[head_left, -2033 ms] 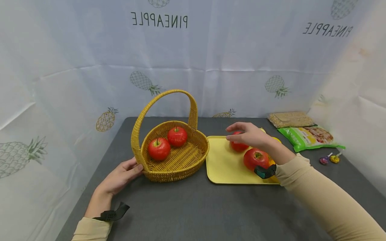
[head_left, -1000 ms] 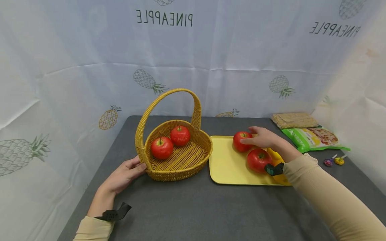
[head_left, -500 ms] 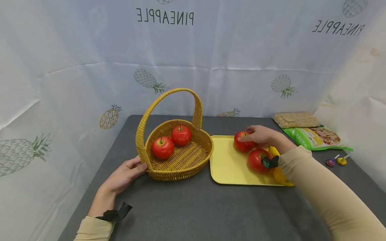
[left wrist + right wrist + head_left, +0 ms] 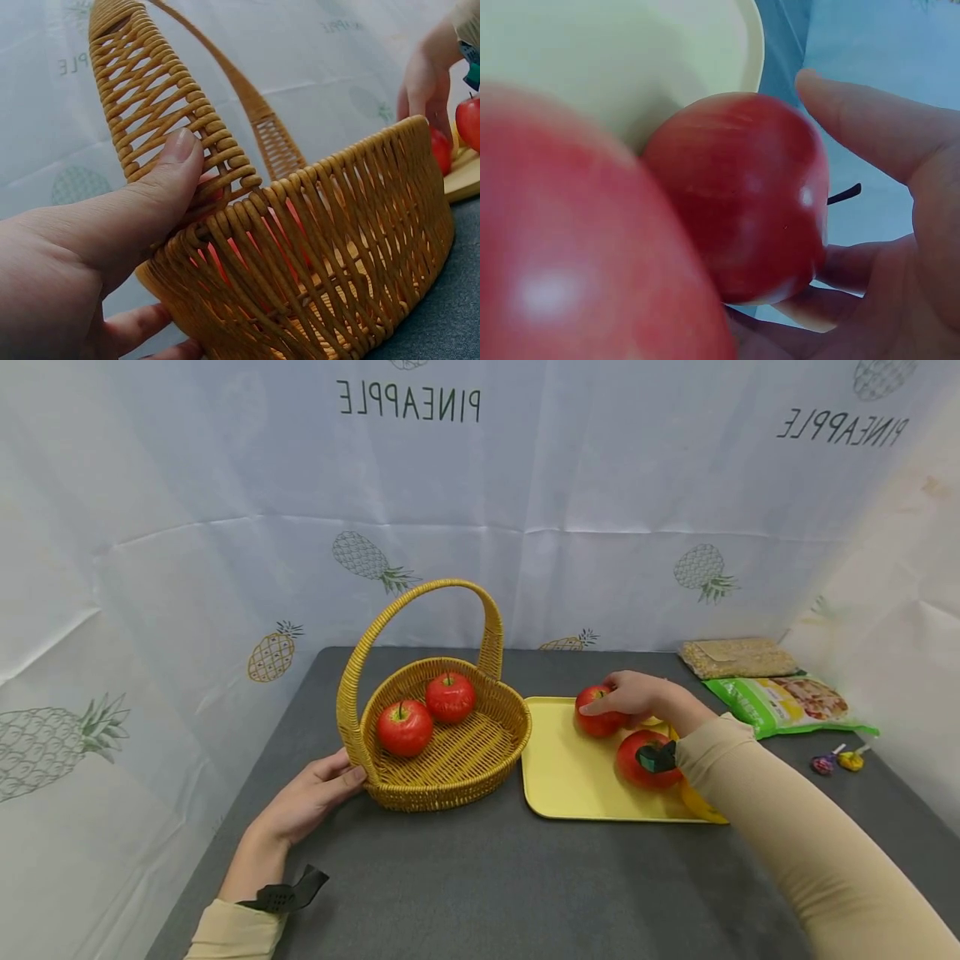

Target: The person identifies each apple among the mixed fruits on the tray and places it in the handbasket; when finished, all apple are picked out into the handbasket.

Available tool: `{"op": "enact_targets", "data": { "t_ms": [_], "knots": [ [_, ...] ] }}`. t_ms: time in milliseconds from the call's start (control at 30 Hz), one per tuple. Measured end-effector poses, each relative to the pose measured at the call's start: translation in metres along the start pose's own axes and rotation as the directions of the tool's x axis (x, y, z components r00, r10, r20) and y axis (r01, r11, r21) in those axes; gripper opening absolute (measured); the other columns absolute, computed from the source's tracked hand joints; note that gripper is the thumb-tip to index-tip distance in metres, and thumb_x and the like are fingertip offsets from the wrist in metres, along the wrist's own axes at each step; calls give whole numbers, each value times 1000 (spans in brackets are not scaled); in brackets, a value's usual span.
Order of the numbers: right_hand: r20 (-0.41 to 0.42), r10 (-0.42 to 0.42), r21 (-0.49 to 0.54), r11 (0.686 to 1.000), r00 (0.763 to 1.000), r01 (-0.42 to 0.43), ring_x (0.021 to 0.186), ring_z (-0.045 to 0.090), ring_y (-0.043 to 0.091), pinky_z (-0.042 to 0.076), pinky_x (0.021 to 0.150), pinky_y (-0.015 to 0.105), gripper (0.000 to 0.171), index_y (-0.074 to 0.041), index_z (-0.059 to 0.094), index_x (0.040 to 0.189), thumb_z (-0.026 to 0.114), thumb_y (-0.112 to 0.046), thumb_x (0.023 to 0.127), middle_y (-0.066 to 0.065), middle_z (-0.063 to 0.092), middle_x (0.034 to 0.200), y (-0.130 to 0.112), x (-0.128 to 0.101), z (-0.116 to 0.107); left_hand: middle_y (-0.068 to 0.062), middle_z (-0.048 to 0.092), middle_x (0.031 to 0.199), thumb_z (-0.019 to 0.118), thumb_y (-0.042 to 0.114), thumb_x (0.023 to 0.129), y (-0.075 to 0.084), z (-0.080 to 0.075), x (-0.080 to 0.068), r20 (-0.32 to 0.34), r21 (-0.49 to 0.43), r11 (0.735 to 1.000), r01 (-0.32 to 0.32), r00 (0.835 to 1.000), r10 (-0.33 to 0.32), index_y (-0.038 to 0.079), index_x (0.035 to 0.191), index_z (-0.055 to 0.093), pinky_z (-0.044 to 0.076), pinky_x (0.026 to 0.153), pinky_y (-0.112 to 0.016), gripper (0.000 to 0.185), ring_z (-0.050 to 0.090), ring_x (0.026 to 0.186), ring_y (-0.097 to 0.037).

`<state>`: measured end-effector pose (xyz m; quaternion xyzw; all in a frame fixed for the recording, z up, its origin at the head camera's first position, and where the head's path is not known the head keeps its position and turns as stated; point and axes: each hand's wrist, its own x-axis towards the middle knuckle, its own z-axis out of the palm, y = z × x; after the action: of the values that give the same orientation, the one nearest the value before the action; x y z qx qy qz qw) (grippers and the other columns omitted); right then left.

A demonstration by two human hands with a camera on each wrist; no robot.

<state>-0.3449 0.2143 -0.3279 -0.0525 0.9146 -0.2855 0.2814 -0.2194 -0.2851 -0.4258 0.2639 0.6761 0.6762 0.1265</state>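
Observation:
In the head view, my left hand (image 4: 307,797) grips the left side of a woven yellow basket (image 4: 442,795) at the foot of its handle. Its thumb presses on the handle weave in the left wrist view. Two red apples (image 4: 405,727) lie inside the basket. Over the yellow tray (image 4: 558,781), my right hand (image 4: 639,695) holds a red apple (image 4: 588,720) between thumb and fingers; the right wrist view shows its dark stem toward the palm. Another red, apple-like fruit (image 4: 636,762) sits on the tray under the wrist, partly covered by the strap. Yellow fruit (image 4: 701,803) lies beside it, mostly hidden by the forearm.
Toward the back right lie a bag of grains (image 4: 738,657) and a green food packet (image 4: 791,703). Two wrapped lollipops (image 4: 836,762) are near the right table edge. A white pineapple-print curtain (image 4: 600,527) surrounds the dark table (image 4: 450,877).
My right hand has come down onto the apple at the tray's back and closed around it. Both have just shifted slightly left. The left hand stays on the basket.

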Motion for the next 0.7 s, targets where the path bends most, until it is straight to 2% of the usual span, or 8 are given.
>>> {"op": "enact_targets", "data": {
  "t_ms": [200,400,567,700],
  "knots": [
    [50,-32,56,998,998,29,119,54,35,55,94,41,86,10,32,148,75,-41,94,25,47,138,-10,4,7,-14,44,156,47,5,110,-1,0,-1,24,-13,1000,-24,999,24,7,150,53,46,106,-27,41,48,138,-17],
    [24,-59,48,997,998,58,110,58,31,58,86,37,86,11,33,147,77,-39,92,25,49,136,-17,8,15,-19,40,157,47,6,110,0,0,-1,23,-12,1000,-13,1000,13,1,151,50,45,106,-27,41,46,140,-18],
    [5,-46,38,998,999,45,110,59,30,58,87,36,91,11,30,149,76,-42,92,27,46,140,-22,11,19,-18,41,157,48,6,110,0,-1,0,8,-6,1000,-2,1000,2,-4,150,47,45,106,-27,42,45,140,-18],
    [-36,-47,18,999,998,48,112,58,32,57,88,37,92,11,35,146,78,-47,89,26,48,137,-25,12,23,-14,43,157,49,6,109,-1,-1,0,2,-4,1000,2,1000,-2,-11,150,42,45,106,-26,44,45,140,-18]
  ]
}}
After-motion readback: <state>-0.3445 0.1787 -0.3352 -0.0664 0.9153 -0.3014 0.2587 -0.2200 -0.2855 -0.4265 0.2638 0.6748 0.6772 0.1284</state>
